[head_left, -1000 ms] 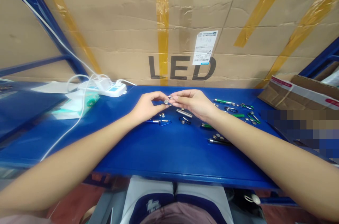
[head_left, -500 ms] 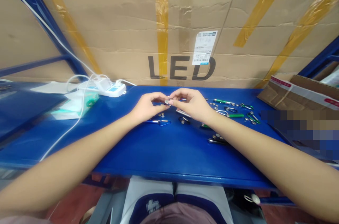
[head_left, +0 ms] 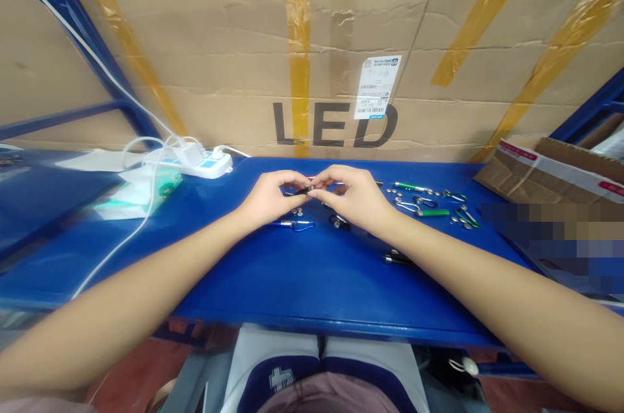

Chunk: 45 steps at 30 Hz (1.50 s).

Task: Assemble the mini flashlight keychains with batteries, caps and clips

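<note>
As hands (head_left: 267,197) (head_left: 359,197) hold cylinder (head_left: 305,190), table edge (head_left: 341,327) apart

Place: workshop or stockroom workstation, by appearance. Blue metal frame (head_left: 75,6) stands upper left; taped carton (head_left: 234,42), printed LED, bearing a printed label (head_left: 377,84), fills the top; open carton (head_left: 560,172), right. Blue surface (head_left: 292,283), centre, carries power strip (head_left: 214,167), left, and small metal parts (head_left: 459,222), right.

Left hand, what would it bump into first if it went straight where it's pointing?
Probably the right hand, just ahead of the left hand, though I can't tell if they already touch.
</note>
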Each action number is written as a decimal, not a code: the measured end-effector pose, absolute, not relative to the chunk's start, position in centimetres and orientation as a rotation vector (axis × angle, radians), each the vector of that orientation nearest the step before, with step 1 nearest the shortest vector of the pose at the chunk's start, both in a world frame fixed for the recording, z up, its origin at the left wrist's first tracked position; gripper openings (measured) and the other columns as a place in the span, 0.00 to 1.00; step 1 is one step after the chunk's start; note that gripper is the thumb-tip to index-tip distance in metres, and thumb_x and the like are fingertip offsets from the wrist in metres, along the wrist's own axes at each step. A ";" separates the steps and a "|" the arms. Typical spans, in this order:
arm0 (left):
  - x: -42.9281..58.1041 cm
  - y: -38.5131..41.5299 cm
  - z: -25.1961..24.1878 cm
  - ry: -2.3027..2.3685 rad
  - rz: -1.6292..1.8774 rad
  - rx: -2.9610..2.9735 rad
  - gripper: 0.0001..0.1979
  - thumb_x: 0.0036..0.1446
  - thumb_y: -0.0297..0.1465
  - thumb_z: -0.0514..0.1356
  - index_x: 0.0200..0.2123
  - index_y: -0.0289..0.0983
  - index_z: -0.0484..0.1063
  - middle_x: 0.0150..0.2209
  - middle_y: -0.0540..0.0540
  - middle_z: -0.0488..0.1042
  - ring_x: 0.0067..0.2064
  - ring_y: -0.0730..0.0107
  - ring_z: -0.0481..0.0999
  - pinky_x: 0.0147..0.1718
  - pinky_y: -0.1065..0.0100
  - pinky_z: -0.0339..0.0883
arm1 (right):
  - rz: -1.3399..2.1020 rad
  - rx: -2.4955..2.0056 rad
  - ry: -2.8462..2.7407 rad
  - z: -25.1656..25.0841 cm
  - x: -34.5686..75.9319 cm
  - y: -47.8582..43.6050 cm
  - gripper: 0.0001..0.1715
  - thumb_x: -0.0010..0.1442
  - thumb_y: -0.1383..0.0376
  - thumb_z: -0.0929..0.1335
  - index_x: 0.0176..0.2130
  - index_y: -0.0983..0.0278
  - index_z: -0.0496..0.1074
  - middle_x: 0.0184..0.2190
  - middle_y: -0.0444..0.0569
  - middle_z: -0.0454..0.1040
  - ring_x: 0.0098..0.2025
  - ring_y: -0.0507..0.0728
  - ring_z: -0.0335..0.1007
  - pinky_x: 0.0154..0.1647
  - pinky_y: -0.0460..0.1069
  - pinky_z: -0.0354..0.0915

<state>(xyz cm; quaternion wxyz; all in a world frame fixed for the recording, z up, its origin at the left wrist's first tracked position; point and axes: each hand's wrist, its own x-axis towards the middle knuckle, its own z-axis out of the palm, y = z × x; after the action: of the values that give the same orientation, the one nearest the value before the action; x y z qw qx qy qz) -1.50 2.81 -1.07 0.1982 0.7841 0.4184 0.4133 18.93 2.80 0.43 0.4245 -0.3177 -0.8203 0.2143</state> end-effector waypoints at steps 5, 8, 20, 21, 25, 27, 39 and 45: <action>-1.4 2.7 -1.0 1.168 1.169 2.189 0.13 0.51 0.38 0.68 0.37 0.37 0.80 0.37 0.44 0.81 0.39 0.63 0.79 0.45 0.62 0.74 | 0.414 -0.751 -2.133 0.5 19.1 2.7 0.03 0.59 0.68 0.71 0.35 0.62 0.78 0.36 0.49 0.79 0.37 0.56 0.75 0.37 0.49 0.67; -1.3 2.6 -1.0 1.160 1.171 2.174 0.13 0.51 0.38 0.69 0.37 0.36 0.80 0.37 0.44 0.81 0.39 0.64 0.79 0.44 0.62 0.73 | 0.350 -0.723 -2.170 0.6 19.2 2.7 0.03 0.59 0.69 0.71 0.35 0.62 0.77 0.35 0.49 0.79 0.37 0.55 0.75 0.38 0.49 0.68; -1.4 2.6 -0.7 1.149 1.069 2.106 0.12 0.49 0.36 0.70 0.36 0.36 0.82 0.38 0.44 0.82 0.39 0.64 0.79 0.43 0.63 0.73 | 0.174 -0.603 -2.277 0.2 19.5 3.6 0.01 0.59 0.70 0.72 0.35 0.65 0.77 0.34 0.50 0.80 0.36 0.56 0.76 0.39 0.49 0.68; -1.5 2.6 -0.7 1.144 1.062 2.096 0.12 0.48 0.36 0.71 0.36 0.36 0.82 0.38 0.44 0.82 0.39 0.64 0.79 0.44 0.63 0.73 | 0.178 -0.600 -2.274 0.2 19.4 3.5 0.01 0.59 0.70 0.72 0.35 0.65 0.77 0.34 0.50 0.80 0.36 0.56 0.76 0.39 0.49 0.68; -1.7 2.9 -0.9 1.132 1.057 2.062 0.12 0.47 0.35 0.71 0.36 0.36 0.82 0.38 0.43 0.82 0.40 0.62 0.80 0.45 0.61 0.73 | 0.164 -0.581 -2.280 0.1 19.3 3.4 0.03 0.59 0.70 0.71 0.36 0.66 0.77 0.34 0.51 0.79 0.35 0.55 0.75 0.37 0.49 0.69; -1.7 3.1 -1.0 1.130 1.071 2.039 0.12 0.47 0.33 0.71 0.37 0.36 0.81 0.39 0.43 0.82 0.41 0.61 0.80 0.47 0.59 0.73 | 0.179 -0.571 -2.277 0.0 19.3 3.4 0.05 0.59 0.70 0.71 0.38 0.67 0.77 0.35 0.52 0.78 0.34 0.54 0.74 0.36 0.48 0.69; -1.7 3.2 -1.1 1.123 1.097 1.948 0.14 0.45 0.34 0.71 0.37 0.35 0.81 0.40 0.42 0.82 0.44 0.57 0.81 0.50 0.54 0.73 | 0.163 -0.586 -2.268 0.1 19.2 3.1 0.08 0.57 0.72 0.69 0.40 0.66 0.74 0.35 0.50 0.75 0.34 0.53 0.72 0.37 0.48 0.68; -1.5 3.2 -1.2 1.111 1.079 1.930 0.15 0.47 0.37 0.71 0.37 0.35 0.80 0.39 0.43 0.82 0.41 0.60 0.80 0.46 0.57 0.73 | 0.175 -0.584 -2.252 0.3 19.2 2.8 0.06 0.57 0.73 0.68 0.37 0.65 0.71 0.35 0.50 0.75 0.37 0.55 0.71 0.40 0.51 0.69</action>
<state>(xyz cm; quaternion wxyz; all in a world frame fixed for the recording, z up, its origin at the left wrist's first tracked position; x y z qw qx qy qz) -1.53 3.21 -1.20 0.3272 0.7370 0.4241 0.4122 19.17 2.78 0.28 0.3931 -0.2302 -0.8875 0.0691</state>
